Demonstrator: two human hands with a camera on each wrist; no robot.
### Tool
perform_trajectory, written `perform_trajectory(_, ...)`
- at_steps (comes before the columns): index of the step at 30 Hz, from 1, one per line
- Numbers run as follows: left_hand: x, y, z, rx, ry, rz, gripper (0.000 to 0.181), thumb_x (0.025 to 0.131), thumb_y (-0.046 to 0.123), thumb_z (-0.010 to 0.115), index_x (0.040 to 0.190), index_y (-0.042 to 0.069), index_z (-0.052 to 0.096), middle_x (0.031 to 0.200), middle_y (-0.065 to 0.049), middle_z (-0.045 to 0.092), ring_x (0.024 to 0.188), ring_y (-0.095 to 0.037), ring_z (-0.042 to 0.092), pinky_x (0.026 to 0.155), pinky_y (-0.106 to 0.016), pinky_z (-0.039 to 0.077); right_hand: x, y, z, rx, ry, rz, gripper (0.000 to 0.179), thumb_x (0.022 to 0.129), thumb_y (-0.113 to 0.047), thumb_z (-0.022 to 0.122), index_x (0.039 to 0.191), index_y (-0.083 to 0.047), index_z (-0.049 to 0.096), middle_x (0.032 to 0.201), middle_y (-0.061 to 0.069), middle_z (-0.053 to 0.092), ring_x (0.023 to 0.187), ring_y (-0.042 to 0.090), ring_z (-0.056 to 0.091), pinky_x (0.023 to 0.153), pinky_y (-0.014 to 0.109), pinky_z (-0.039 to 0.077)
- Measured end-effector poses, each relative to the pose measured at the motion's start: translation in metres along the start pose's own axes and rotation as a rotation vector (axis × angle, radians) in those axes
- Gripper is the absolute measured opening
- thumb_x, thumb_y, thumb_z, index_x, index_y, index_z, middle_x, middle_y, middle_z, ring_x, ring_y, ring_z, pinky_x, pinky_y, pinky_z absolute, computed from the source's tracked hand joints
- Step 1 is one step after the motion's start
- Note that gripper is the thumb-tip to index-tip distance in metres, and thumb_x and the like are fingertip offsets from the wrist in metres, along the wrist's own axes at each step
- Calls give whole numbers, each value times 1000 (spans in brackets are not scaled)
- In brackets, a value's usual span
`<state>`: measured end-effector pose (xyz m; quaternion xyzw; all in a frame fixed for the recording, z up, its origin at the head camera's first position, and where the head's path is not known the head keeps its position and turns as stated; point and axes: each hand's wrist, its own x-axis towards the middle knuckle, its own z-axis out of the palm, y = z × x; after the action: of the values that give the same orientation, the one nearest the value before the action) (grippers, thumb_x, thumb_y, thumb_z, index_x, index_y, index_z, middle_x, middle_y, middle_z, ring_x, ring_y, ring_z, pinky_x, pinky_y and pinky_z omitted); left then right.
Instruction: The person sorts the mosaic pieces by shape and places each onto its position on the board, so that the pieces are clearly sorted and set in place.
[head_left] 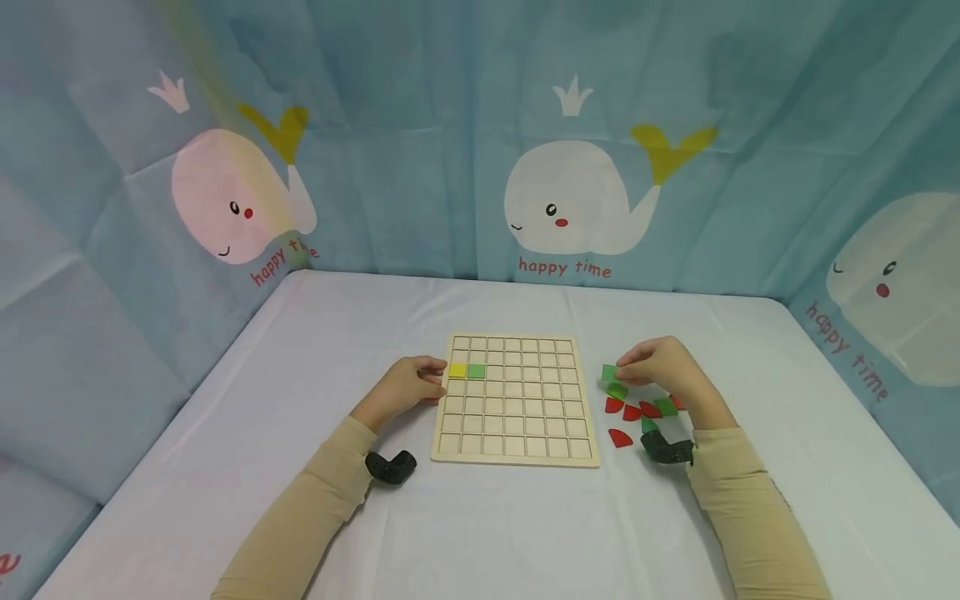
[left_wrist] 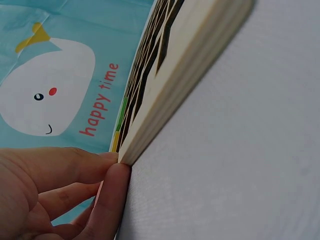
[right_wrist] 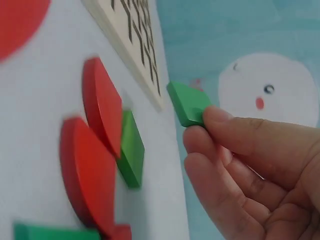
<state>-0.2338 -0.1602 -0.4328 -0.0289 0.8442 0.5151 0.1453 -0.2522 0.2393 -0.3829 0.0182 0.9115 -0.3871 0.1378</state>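
The left hand (head_left: 408, 382) pinches the near edge of the board (head_left: 497, 451) between thumb and finger, and the board lies flat on the table (head_left: 510, 533), just to the right of this hand. The right hand (head_left: 662, 365) pinches a green tile (head_left: 608, 373) by one corner only, with most of the tile sticking out to the left of the fingertips. Because this grip is so small, I think the tile could turn or slip, and it would then probably drop on the green piece (head_left: 617, 392) just below the fingertips, or on the red pieces (head_left: 620, 437) nearer to the right wrist. The black mount (head_left: 669, 447) under that wrist is very near to these loose pieces; if the arm goes low, it could sweep some of them out of their places. At the left hand there is another risk: the yellow tile (head_left: 457, 370) sits in a cell just beside its fingers, with a second green tile (head_left: 476, 371) in the next cell to the right. If the thumb and finger lift or pull the edge, the board could tilt or slide, and both tiles might jump from their cells. How hard either hand presses, I cannot tell.
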Motion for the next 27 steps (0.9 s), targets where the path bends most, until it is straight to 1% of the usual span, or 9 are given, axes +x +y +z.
perform_trajectory(2,1,2,1,6,2,2,51,87,0,69,137,1,56,128,-17,60,95,-18,63,77,-24,60,0,-2,3,16,2,-9,26,87,-25,77,103,-5,75,90,2,77,84,16,72,96,50,52)
perform_trajectory(5,1,3,1,14,3,6,51,87,1,70,136,1,57,127,-16,60,94,-18,63,77,-24,60,2,-5,8,32,-8,-13,25,86,-25,77,102,-5,75,88,1,76,82,15,72,95,46,54)
perform_trajectory(10,0,1,0,24,6,6,51,87,1,69,136,0,57,127,-17,60,93,-17,62,76,-24,60,9,-11,19,51,-45,-49,24,86,-24,79,100,-4,76,88,2,77,79,13,72,87,38,59)
perform_trajectory(12,-1,1,0,23,5,4,51,87,0,69,136,0,57,127,-17,60,94,-18,62,76,-24,60,12,-15,23,56,-57,-66,23,85,-23,79,98,-5,77,87,2,77,77,12,72,82,35,60)
perform_trajectory(14,-2,1,0,21,2,3,51,87,0,69,136,0,57,128,-17,59,95,-18,63,77,-24,60,14,-20,27,61,-66,-70,22,84,-24,80,97,-6,77,85,0,77,76,12,72,81,33,59)
perform_trajectory(17,-2,1,0,16,2,2,51,87,1,69,137,1,57,128,-17,59,96,-19,62,77,-23,60,15,-29,33,82,-81,-75,21,84,-23,80,97,-6,77,84,-1,77,77,12,72,89,36,57)
perform_trajectory(22,-2,2,1,23,5,4,51,87,1,69,136,1,57,127,-16,59,96,-19,62,77,-23,60,19,-43,44,133,-111,-89,22,85,-20,79,98,-3,76,84,0,77,80,18,75,103,47,51)
perform_trajectory(25,-3,2,0,26,5,5,51,87,1,70,137,1,57,128,-17,59,96,-19,62,78,-25,61,21,-51,50,147,-121,-102,21,85,-19,79,98,-3,76,84,2,77,81,22,75,104,49,50)
perform_trajectory(27,-3,2,0,18,5,4,51,87,1,69,137,0,56,129,-17,59,97,-19,62,79,-25,61,23,-56,55,153,-121,-110,20,85,-19,79,98,-4,76,85,2,77,81,22,75,102,47,52)
